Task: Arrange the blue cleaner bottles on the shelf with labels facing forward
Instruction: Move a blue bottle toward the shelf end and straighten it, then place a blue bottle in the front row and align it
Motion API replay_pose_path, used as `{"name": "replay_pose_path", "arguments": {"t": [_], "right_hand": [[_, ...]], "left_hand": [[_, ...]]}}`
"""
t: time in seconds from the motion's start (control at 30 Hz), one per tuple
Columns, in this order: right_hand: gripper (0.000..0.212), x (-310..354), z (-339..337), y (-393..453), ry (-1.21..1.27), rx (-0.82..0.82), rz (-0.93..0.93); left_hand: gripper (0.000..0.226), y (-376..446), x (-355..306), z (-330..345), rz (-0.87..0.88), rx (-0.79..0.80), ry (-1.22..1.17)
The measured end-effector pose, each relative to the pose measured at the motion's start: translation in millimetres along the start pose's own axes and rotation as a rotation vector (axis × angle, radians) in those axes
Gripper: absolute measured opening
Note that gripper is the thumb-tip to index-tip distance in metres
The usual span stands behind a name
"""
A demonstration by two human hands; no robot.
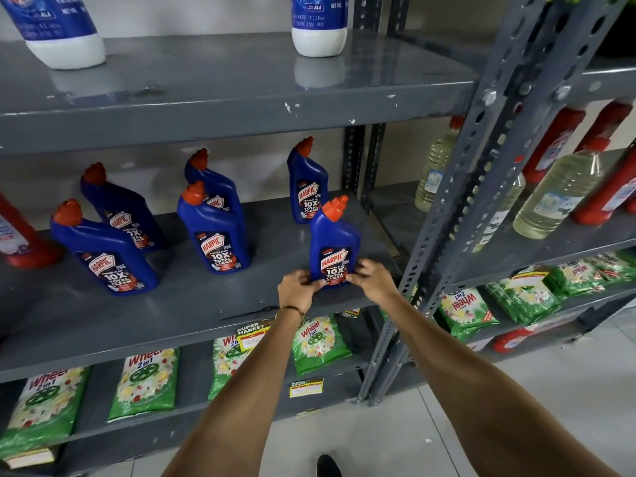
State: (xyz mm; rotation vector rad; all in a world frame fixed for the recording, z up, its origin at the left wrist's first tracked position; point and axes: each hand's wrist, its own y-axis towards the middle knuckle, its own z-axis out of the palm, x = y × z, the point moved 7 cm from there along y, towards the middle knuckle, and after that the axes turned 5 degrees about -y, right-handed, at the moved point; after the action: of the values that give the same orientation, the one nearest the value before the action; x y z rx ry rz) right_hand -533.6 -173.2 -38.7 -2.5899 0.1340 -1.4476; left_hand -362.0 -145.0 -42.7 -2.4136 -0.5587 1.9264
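Note:
Several blue cleaner bottles with orange-red caps stand on the grey middle shelf. The front right bottle stands upright near the shelf's front edge, its label toward me. My left hand pinches its lower left corner and my right hand holds its lower right corner. Behind it stands another bottle. In the middle are a front bottle and one behind it. At the left stand a front bottle and a rear bottle. All visible labels face forward.
Red bottles stand at the far left. Two white-based bottles sit on the shelf above. Green detergent packs lie below. A perforated upright separates the right unit, holding clear and red bottles.

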Motion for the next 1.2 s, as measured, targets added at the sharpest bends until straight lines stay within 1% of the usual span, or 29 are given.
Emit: {"name": "replay_pose_path", "arguments": {"t": [0.13, 0.43, 0.63, 0.8, 0.93, 1.1, 1.2], "right_hand": [[0.043, -1.6, -1.0, -4.0, -0.004, 0.011, 0.002], [0.046, -1.0, -2.2, -7.5, -0.02, 0.027, 0.006], [0.044, -2.9, -2.0, -8.0, -0.019, 0.02, 0.014], [0.05, -11.1, -2.3, -6.1, 0.044, -0.005, 0.073], [0.047, -13.7, 3.7, -17.4, 0.039, -0.1, 0.132], [0.034, -3.6, 16.6, -56.1, -0.049, -0.368, 0.146], [0.024, 3.2, 41.0, -74.1, -0.03, -0.407, 0.144]], "left_hand": [[0.046, -2.6, 3.2, 0.8, -0.008, 0.02, 0.011], [0.046, -8.4, 2.2, -0.4, -0.008, 0.03, 0.036], [0.05, -5.6, 1.8, -0.7, 0.006, 0.069, 0.075], [0.053, -2.1, 5.6, -12.0, 0.01, 0.081, 0.089], [0.051, -2.4, 15.0, -41.8, 0.013, 0.056, 0.087], [0.052, -5.9, 28.7, -95.5, 0.006, -0.014, 0.095], [0.052, -7.1, 36.5, -126.6, 0.004, -0.03, 0.11]]}}
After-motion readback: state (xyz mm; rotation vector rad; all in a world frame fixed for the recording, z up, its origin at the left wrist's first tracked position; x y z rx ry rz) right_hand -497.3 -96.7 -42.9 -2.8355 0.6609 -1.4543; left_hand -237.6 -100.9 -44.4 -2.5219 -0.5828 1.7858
